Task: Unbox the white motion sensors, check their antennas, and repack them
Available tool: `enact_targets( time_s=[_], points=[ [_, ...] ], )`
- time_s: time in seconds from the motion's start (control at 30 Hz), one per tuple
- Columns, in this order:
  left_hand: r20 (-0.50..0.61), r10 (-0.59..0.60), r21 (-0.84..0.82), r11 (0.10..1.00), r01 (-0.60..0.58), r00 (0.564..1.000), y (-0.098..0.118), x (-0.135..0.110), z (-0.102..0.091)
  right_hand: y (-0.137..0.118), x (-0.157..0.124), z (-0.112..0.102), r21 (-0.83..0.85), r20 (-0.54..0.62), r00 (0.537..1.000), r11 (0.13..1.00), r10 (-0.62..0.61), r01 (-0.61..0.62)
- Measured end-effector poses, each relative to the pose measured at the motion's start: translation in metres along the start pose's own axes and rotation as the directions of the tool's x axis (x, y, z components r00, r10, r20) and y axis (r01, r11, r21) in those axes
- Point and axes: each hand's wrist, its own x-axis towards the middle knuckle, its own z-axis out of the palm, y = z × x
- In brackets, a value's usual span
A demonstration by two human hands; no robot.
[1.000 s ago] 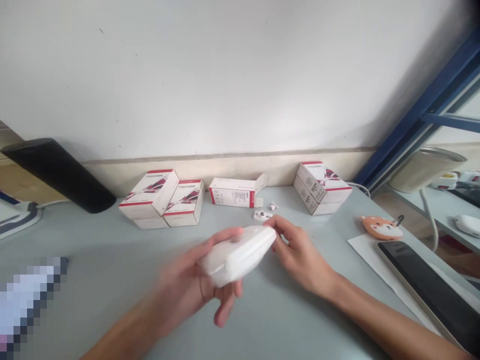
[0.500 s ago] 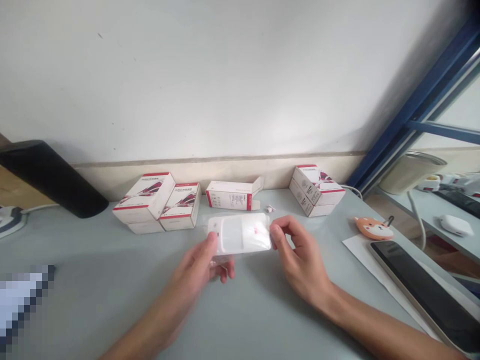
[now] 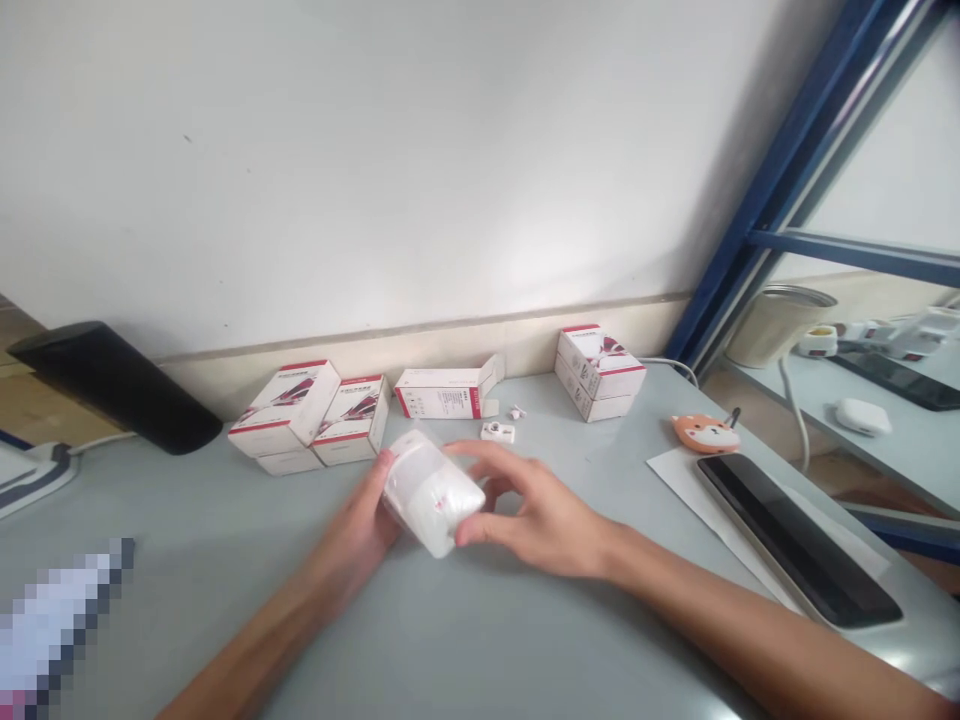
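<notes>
Both my hands hold a white plastic device in a clear bag just above the grey table. My left hand grips its left side from behind, fingers curled. My right hand closes on its right end with thumb below and fingers over the top. Behind it lies an open white-and-red box, with two small white parts on the table beside it.
Closed white-and-red boxes stand at the back left and back right. A black cylinder lies far left. At right are an orange animal charm, a dark tablet on paper, and a blue frame.
The bagged device went from flat and held at both ends to turned end-on and lower. Both hands moved closer together around it, and my view shifted right and down.
</notes>
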Motion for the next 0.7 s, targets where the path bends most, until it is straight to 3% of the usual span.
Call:
enact_targets(
  time_s=[0.1, 0.2, 0.33, 0.4, 0.47, 0.5, 0.6, 0.7],
  points=[
    [-0.038, 0.077, 0.138, 0.988, -0.071, 0.996, 0.003, 0.009, 0.005, 0.005, 0.007, -0.002, 0.281, -0.05, 0.997, 0.959, 0.066, -0.05],
    [-0.001, 0.215, 0.395, 0.897, -0.198, 0.977, 0.017, 0.02, 0.014, 0.004, 0.014, -0.013, 0.474, -0.116, 0.99, 0.881, 0.076, -0.012],
    [0.048, 0.451, 0.705, 0.617, -0.35, 0.891, 0.047, 0.026, 0.031, -0.005, 0.016, -0.039, 0.593, -0.176, 0.973, 0.805, 0.149, -0.016],
    [0.2, 0.522, 0.787, 0.419, -0.453, 0.829, 0.06, 0.03, 0.037, -0.008, 0.017, -0.052, 0.647, -0.226, 0.957, 0.762, 0.18, 0.009],
    [0.391, 0.529, 0.814, 0.184, -0.552, 0.753, 0.068, 0.041, 0.038, -0.009, 0.019, -0.064, 0.671, -0.321, 0.928, 0.737, 0.189, 0.082],
    [0.44, 0.512, 0.826, 0.092, -0.556, 0.738, 0.07, 0.048, 0.036, -0.009, 0.02, -0.07, 0.669, -0.381, 0.905, 0.732, 0.19, 0.128],
    [0.384, 0.479, 0.911, -0.054, -0.41, 0.79, 0.07, 0.073, 0.025, -0.006, 0.023, -0.082, 0.633, -0.547, 0.813, 0.734, 0.201, 0.245],
    [0.435, 0.469, 0.898, -0.162, -0.41, 0.768, 0.07, 0.088, 0.018, 0.001, 0.025, -0.086, 0.584, -0.621, 0.757, 0.764, 0.203, 0.274]
  ],
)
